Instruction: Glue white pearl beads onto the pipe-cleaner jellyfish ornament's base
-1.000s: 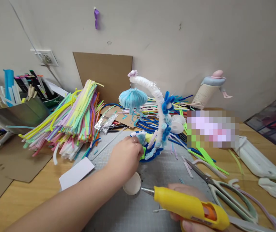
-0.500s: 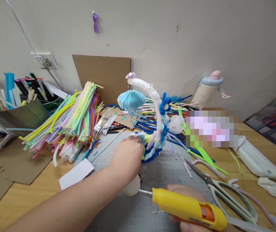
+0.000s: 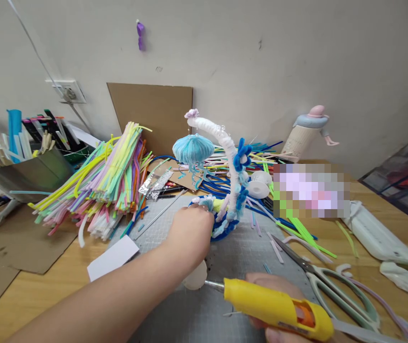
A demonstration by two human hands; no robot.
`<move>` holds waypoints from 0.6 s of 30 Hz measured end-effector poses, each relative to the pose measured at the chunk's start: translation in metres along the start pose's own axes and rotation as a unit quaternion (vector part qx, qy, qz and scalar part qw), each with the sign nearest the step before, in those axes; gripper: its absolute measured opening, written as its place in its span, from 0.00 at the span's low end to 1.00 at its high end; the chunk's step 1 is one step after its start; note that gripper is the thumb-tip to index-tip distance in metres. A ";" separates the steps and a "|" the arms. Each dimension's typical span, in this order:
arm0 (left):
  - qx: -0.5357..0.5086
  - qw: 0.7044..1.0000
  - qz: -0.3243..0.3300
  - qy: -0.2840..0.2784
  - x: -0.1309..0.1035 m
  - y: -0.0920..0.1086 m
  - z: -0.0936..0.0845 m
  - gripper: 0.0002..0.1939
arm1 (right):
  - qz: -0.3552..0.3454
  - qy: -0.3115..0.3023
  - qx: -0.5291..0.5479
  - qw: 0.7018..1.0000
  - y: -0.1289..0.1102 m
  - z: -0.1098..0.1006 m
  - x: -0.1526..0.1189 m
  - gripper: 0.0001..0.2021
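Note:
My left hand [image 3: 191,228] reaches forward to the near left of a fuzzy pipe-cleaner ornament's base, fingers curled down against it. Its fingertips, and whatever they pinch, are hidden behind the hand. The ornament [image 3: 230,176] has a white curved arch with blue flowers. From its tip hangs a light-blue jellyfish [image 3: 193,148]. My right hand [image 3: 279,285] is wrapped round a yellow hot glue gun [image 3: 261,302], held low with its nozzle pointing left. The nozzle tip is by a round whitish disc [image 3: 195,276], partly covered by my left forearm; whether they touch I cannot tell.
Scissors [image 3: 340,286] lie open at the right. A large bundle of pastel pipe cleaners [image 3: 107,181] stands at the left, beside a metal container [image 3: 28,176] of sticks. A white card [image 3: 113,257] rests on the grey cutting mat [image 3: 161,314]. Thread spools [image 3: 259,186] sit behind the ornament.
Hardly anything differs. The view has shifted slightly, and both hands stay in nearly the same places, the glue gun still in my right hand.

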State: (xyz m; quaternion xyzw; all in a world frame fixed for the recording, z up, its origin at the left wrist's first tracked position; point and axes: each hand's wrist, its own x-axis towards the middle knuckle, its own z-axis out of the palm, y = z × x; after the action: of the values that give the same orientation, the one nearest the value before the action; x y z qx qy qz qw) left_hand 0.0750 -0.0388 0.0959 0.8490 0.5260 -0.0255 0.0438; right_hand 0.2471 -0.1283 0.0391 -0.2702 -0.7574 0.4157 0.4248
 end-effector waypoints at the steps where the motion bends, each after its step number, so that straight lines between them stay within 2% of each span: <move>1: -0.002 1.000 -0.005 -0.003 0.000 0.001 0.000 0.11 | 0.003 0.004 0.000 1.000 -0.001 0.000 -0.001 0.13; 8: -0.010 1.000 -0.008 -0.003 -0.002 -0.005 -0.002 0.09 | 0.012 0.018 -0.027 0.999 -0.001 0.000 -0.004 0.14; 11: -0.019 1.000 -0.003 0.008 -0.005 -0.012 -0.001 0.12 | 0.012 0.012 -0.034 0.999 0.000 0.000 -0.001 0.15; 15: -0.051 0.998 -0.009 0.021 -0.016 -0.025 0.004 0.16 | 0.013 0.009 -0.043 0.999 0.001 0.000 0.000 0.16; 18: -0.097 0.994 -0.041 0.026 -0.032 -0.036 0.008 0.14 | 0.014 0.004 -0.045 0.999 0.002 0.000 -0.004 0.16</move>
State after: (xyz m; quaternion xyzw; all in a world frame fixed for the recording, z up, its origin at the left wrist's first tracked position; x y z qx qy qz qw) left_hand 0.0284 -0.0523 0.0888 0.8189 0.5612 0.0461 0.1109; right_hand 0.2493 -0.1307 0.0358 -0.3014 -0.7698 0.3861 0.4092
